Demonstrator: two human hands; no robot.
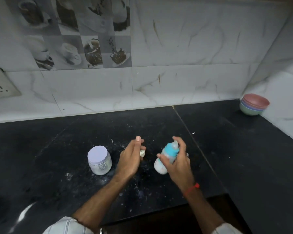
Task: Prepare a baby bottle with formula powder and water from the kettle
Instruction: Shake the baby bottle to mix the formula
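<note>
My right hand [178, 163] grips a baby bottle [167, 157] with a blue collar and a clear teat. The bottle is tilted above the black counter, blurred, with white contents in its lower part. My left hand [131, 157] hovers just left of it, fingers loosely curled and thumb up. A small white object [142, 153] shows at the fingertips; whether the hand holds it is unclear. A clear jar of white powder [99, 160] with a pale lid stands further left. No kettle is in view.
White powder is spilled over the black counter [159, 125] around the jar and hands. A stack of coloured bowls [254, 104] sits in the far right corner. A wall socket [2, 85] is at the left, on the tiled wall behind.
</note>
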